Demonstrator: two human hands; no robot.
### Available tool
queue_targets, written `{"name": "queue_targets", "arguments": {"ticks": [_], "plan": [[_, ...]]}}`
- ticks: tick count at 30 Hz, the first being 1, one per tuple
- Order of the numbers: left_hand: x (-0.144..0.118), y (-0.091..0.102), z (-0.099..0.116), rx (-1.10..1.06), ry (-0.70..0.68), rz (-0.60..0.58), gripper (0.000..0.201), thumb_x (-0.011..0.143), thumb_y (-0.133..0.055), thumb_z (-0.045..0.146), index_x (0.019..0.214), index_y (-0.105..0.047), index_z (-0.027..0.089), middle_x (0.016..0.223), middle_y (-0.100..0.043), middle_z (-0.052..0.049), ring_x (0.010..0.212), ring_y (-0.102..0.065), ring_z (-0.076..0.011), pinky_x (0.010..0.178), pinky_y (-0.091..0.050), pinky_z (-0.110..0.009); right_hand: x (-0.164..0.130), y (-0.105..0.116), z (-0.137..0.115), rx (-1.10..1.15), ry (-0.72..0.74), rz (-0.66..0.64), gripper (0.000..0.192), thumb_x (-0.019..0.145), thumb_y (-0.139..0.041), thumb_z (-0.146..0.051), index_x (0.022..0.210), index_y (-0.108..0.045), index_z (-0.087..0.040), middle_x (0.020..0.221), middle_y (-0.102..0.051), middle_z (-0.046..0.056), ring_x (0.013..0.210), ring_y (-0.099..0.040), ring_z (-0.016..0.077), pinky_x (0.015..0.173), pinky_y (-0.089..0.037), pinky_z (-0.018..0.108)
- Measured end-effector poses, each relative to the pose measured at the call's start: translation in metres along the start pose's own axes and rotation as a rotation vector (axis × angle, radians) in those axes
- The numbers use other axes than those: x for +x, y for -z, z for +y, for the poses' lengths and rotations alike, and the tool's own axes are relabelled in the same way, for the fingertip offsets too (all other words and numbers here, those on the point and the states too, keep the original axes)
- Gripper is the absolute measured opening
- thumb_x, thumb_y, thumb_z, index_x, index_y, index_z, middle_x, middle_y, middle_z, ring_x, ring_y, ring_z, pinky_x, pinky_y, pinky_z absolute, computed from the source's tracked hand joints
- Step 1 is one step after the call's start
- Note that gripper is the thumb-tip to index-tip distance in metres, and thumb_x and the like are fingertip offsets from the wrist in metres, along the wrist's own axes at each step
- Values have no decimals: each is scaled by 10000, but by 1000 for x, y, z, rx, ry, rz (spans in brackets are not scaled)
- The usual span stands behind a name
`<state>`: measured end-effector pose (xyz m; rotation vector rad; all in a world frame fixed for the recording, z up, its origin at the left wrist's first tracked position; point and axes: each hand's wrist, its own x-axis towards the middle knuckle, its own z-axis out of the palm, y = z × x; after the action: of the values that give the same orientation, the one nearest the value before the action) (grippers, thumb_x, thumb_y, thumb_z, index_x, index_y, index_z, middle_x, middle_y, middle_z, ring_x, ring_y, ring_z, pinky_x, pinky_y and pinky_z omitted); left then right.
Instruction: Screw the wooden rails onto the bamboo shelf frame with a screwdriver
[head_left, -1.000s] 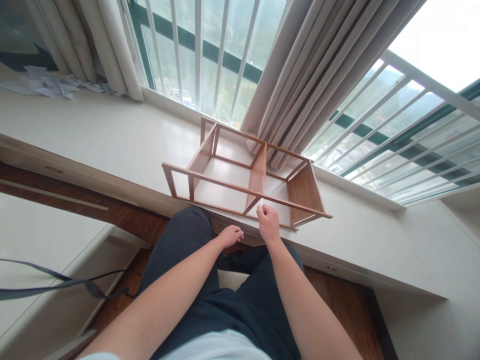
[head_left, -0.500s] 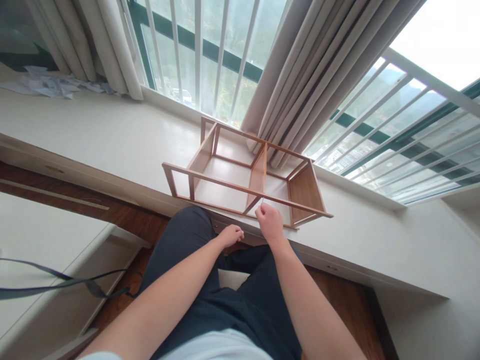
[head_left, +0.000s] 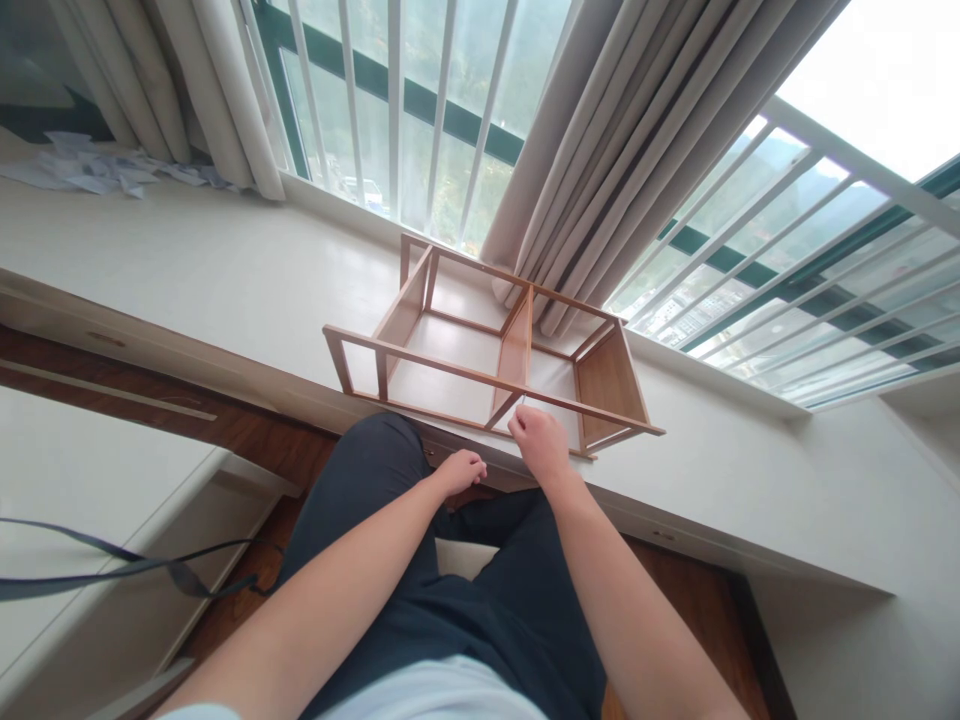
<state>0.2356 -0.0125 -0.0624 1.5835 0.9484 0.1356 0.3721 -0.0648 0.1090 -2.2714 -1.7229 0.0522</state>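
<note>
The wooden frame [head_left: 495, 345] lies on its side on the white window-ledge surface [head_left: 225, 270], close to the near edge, with its open face turned up. It shows 2 compartments split by 1 upright divider panel [head_left: 517, 352], and a solid end panel [head_left: 611, 385] closes the right end. Thin rails run along its long sides.

The right hand [head_left: 541, 443] sits at the near long rail [head_left: 487, 380], just right of the foot of the divider, fingers curled inward with the knuckles up. The grip is closed into a loose fist; whether it has hold of anything cannot be told, as the fingertips are hidden. Contact between hand and rail cannot be confirmed.

The left hand [head_left: 461, 470] rests on the dark trouser knee [head_left: 375, 470], below the surface edge and apart from the frame. Its fingers are curled over loosely and hold nothing visible.

Grey curtains [head_left: 622, 150] hang just behind the frame, touching the ledge. White window bars [head_left: 394, 100] stand beyond. Scraps of paper [head_left: 90, 170] lie at the far left of the ledge, well apart from the frame. A dark strap [head_left: 135, 570] crosses the lower left.
</note>
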Motion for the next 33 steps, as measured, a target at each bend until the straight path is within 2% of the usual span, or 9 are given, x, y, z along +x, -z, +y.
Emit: {"name": "queue_targets", "arguments": {"ticks": [11, 22, 29, 33], "plan": [[5, -2, -6, -6, 11, -8, 230, 814, -544, 294, 741, -716, 160, 664, -679, -27, 582, -575, -141, 572, -428, -249, -3, 2, 3, -35, -10, -14, 269, 924, -517, -215, 655, -531, -198, 653, -489, -14, 616, -276, 146, 595, -134, 310], [4, -2, -4, -4, 10, -9, 236, 816, -543, 301, 741, -717, 161, 659, -674, -29, 587, -576, -143, 564, -426, -246, -4, -3, 5, -34, -16, 39, 318, 960, -477, -252, 652, -528, -195, 641, -482, -9, 608, -283, 146, 595, -142, 306], [6, -3, -8, -6, -8, -10, 240, 809, -540, 312, 746, -717, 162, 678, -687, -35, 624, -596, -151, 576, -432, -242, -6, -14, 6, 105, -24, 98, 343, 978, -441, -286, 646, -456, -203, 616, -439, -24, 603, -288, 147, 594, -161, 302], [7, -3, -9, -17, -7, -15, 239, 807, -543, 315, 744, -712, 158, 688, -689, -39, 625, -601, -152, 576, -435, -243, -7, -17, 6, 240, -81, 128, 377, 975, -433, -320, 619, -370, -215, 574, -367, -40, 584, -285, 144, 588, -189, 295]]}}
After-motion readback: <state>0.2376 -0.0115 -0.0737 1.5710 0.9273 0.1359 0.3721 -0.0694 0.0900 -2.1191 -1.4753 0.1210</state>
